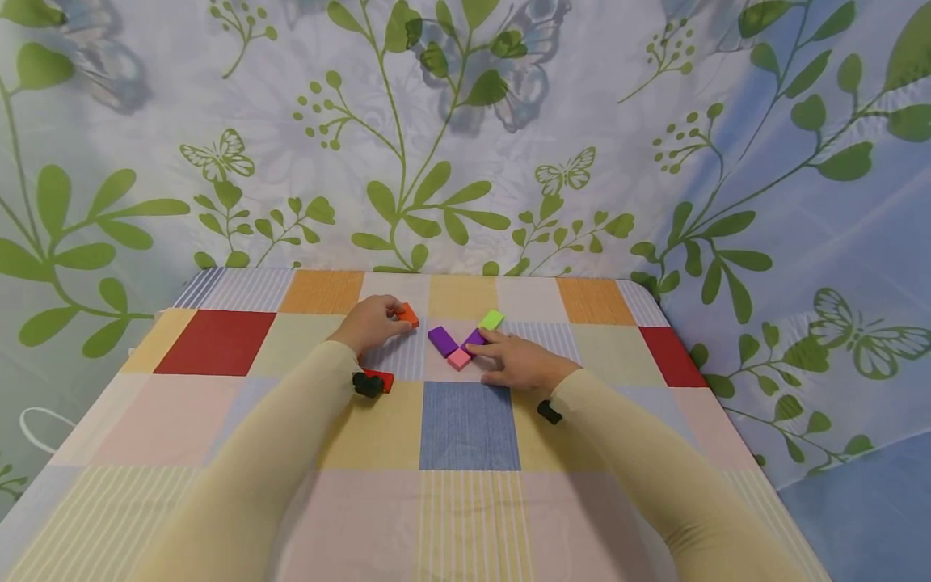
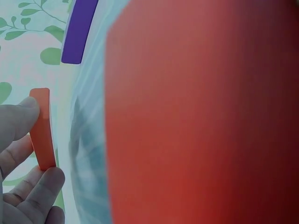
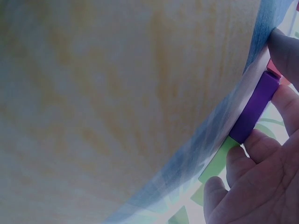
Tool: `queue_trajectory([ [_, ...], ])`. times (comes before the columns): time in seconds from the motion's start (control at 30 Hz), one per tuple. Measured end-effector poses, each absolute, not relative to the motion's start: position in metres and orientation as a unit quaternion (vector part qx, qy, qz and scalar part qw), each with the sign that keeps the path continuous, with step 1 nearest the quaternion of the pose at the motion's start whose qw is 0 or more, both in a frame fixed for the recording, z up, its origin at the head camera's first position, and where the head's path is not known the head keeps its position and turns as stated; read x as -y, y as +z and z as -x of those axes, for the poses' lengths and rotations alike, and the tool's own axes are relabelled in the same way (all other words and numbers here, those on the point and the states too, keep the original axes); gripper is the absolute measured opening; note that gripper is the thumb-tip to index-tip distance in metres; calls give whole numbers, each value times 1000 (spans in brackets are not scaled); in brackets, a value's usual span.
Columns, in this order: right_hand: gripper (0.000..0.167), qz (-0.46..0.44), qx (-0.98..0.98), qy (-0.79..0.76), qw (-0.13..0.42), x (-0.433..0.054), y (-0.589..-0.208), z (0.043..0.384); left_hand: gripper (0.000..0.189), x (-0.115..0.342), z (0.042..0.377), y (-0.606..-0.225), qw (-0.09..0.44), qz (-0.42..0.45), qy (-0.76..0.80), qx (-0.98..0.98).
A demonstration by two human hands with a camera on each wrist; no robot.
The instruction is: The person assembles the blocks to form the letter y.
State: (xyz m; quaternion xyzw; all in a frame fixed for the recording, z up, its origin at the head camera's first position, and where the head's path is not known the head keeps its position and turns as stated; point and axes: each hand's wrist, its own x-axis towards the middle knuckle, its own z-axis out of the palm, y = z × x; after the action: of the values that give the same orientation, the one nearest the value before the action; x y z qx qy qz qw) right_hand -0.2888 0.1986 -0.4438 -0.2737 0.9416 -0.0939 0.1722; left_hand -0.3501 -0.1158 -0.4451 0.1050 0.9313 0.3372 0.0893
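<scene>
My left hand (image 1: 369, 323) pinches an orange block (image 1: 409, 315) between thumb and fingertips; the left wrist view shows the orange block (image 2: 43, 133) held by its ends. To its right, two purple blocks, the left one (image 1: 442, 342) and the right one (image 1: 473, 343), slant together in a V, with a small pink block (image 1: 458, 360) at the bottom. A light green block (image 1: 492, 320) continues the right arm of the V. My right hand (image 1: 527, 361) lies beside that arm; its loosely bent fingers touch the purple block (image 3: 255, 107) and the green block (image 3: 218, 159).
A red block (image 1: 381, 380) lies by my left wrist and fills much of the left wrist view, blurred. The table wears a patchwork cloth (image 1: 469, 428). Behind it hangs a leaf-patterned curtain (image 1: 291, 162). A white cord loop (image 1: 44, 411) shows at the left edge.
</scene>
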Motion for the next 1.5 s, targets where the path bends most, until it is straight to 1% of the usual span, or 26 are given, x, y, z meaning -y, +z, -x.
queue_trajectory([
  [0.2, 72, 274, -942, -91, 171, -200, -446, 291, 38, 111, 353, -447, 74, -118, 327, -935],
  [0.63, 73, 277, -941, -91, 173, -200, -446, 292, 43, 102, 358, -451, 75, -93, 315, -941],
  [0.87, 73, 276, -940, -94, 177, -201, -445, 293, 41, 100, 358, -443, 72, -90, 330, -937],
  [1.03, 72, 272, -941, -95, 179, -201, -446, 294, 42, 95, 359, -439, 80, -91, 333, -935],
  [1.27, 72, 270, -941, -98, 181, -201, -446, 293, 42, 86, 362, -447, 68, -97, 321, -940],
  [1.5, 73, 265, -942, -96, 183, -200, -445, 293, 43, 82, 361, -450, 70, -100, 310, -943],
])
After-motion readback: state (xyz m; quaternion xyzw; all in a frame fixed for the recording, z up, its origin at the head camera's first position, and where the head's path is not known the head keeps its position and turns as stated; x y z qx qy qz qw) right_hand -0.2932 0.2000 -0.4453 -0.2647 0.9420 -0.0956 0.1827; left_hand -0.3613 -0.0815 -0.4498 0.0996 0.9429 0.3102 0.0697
